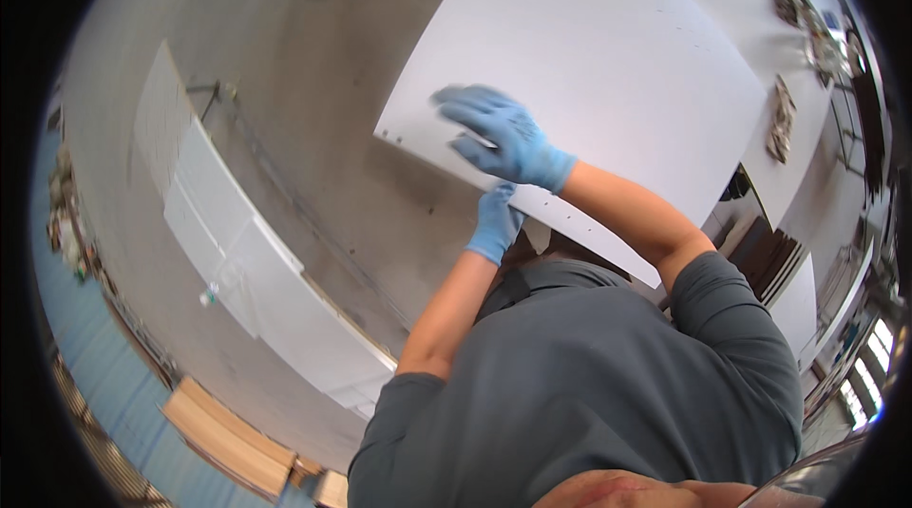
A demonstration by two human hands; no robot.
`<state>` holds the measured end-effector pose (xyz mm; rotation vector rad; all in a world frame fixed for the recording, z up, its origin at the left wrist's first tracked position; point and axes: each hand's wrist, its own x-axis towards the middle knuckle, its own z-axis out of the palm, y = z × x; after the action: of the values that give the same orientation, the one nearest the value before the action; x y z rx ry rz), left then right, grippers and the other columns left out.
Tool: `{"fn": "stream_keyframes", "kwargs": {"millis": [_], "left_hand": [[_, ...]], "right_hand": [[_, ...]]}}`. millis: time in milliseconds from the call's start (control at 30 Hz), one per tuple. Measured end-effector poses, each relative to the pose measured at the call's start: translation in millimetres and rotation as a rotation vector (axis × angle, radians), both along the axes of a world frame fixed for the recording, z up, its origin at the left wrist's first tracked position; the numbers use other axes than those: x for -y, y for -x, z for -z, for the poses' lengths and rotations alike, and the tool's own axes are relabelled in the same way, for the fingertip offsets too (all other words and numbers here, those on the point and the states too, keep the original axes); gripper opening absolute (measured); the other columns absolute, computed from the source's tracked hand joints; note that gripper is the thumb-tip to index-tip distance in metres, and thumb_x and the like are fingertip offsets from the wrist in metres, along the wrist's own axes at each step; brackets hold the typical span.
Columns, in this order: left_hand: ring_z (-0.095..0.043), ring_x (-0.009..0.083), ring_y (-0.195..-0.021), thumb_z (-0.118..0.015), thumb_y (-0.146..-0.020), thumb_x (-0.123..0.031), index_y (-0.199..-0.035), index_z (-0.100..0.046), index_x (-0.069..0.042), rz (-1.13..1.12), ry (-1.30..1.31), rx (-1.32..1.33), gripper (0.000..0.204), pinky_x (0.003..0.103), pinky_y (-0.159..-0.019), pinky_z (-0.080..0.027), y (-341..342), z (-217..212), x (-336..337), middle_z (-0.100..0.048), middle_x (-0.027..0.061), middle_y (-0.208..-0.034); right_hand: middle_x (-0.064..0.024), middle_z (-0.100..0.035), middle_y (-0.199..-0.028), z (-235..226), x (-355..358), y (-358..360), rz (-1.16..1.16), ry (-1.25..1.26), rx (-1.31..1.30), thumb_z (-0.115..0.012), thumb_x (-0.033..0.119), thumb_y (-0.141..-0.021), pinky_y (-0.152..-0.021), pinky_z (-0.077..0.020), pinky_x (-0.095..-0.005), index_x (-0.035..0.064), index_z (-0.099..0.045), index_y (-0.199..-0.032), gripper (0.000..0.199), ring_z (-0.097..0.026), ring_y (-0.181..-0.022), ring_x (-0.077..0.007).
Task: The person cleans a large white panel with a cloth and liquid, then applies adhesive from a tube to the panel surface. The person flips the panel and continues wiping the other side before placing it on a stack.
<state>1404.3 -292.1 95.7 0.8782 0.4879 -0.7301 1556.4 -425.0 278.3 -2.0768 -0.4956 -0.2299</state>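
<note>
A large flat white panel stretches out in front of me, with small dark holes along its near edge and at its left corner. My left hand, in a blue glove, grips that near edge, part of its fingers hidden by the panel. Above the panel's left part is my right hand, also gloved in blue, fingers stretched toward the left and slightly blurred. Nothing shows in it. Whether it rests on the surface or hovers just over it, I cannot tell.
White sheets lie low to my left beside a metal rail. A crumpled brownish cloth lies on a white surface at the right. Brown boards stand near my right elbow. Wooden planks are stacked at the lower left.
</note>
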Motion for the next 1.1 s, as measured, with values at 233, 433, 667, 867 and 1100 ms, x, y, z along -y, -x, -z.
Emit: {"fn": "stream_keyframes", "kwargs": {"millis": [233, 433, 667, 867, 1100], "left_hand": [[-0.06, 0.0299, -0.129, -0.069, -0.103, -0.023, -0.144, -0.055, -0.004, -0.114, 0.151, -0.384, 0.048, 0.046, -0.112, -0.049, -33.8, -77.3, 14.2, -0.064, 0.0115, -0.14], [-0.058, 0.0313, -0.132, -0.07, -0.101, -0.033, -0.145, -0.055, -0.009, -0.047, 0.113, -0.468, 0.053, 0.053, -0.111, -0.047, -35.5, -66.8, 10.1, -0.064, 0.0104, -0.141], [-0.058, 0.0297, -0.131, -0.067, -0.099, -0.047, -0.143, -0.058, -0.013, 0.063, 0.072, -0.399, 0.057, 0.049, -0.11, -0.048, -40.4, -59.6, 11.2, -0.064, 0.006, -0.142], [-0.052, 0.0284, -0.137, -0.062, -0.096, -0.064, -0.149, -0.052, -0.018, 0.092, 0.084, -0.351, 0.071, 0.049, -0.111, -0.045, -43.6, -44.8, 12.5, -0.058, 0.0032, -0.148], [-0.046, 0.0241, -0.144, -0.046, -0.099, -0.075, -0.156, -0.045, -0.02, 0.057, -0.097, -0.427, 0.08, 0.044, -0.118, -0.04, -47.5, -41.1, 22.8, -0.051, 0.0001, -0.158]], "right_hand": [[-0.0225, -0.035, -0.166, 57.1, 224.3, 216.8, 0.556, 0.88, -0.339, -0.066, 0.046, -0.091, -0.13, -0.0182, -0.0507, -0.0025, -0.052, -0.147, 0.076, -0.031, -0.155, -0.0392], [-0.0248, -0.047, -0.158, 79.3, 340.1, 389.1, 1.632, 0.995, -0.837, -0.064, 0.057, -0.097, -0.123, -0.0327, -0.0467, 0.0004, -0.052, -0.149, 0.078, -0.042, -0.148, -0.0394], [-0.0245, -0.056, -0.149, 139.7, 354.7, 362.3, 1.72, 0.182, -0.442, -0.063, 0.044, -0.104, -0.117, -0.0411, -0.0395, -0.0059, -0.057, -0.142, 0.063, -0.053, -0.14, -0.0348], [-0.0253, -0.066, -0.134, 84.8, 415.8, 312.5, 1.613, 0.514, -0.129, -0.068, 0.038, -0.099, -0.107, -0.0489, -0.0454, -0.0035, -0.067, -0.128, 0.05, -0.062, -0.126, -0.0404], [-0.0225, -0.073, -0.117, 16.4, 479.3, 133.0, 1.153, 0.757, 0.189, -0.07, 0.03, -0.093, -0.1, -0.0538, -0.0445, -0.0014, -0.069, -0.12, 0.041, -0.069, -0.109, -0.0422]]}}
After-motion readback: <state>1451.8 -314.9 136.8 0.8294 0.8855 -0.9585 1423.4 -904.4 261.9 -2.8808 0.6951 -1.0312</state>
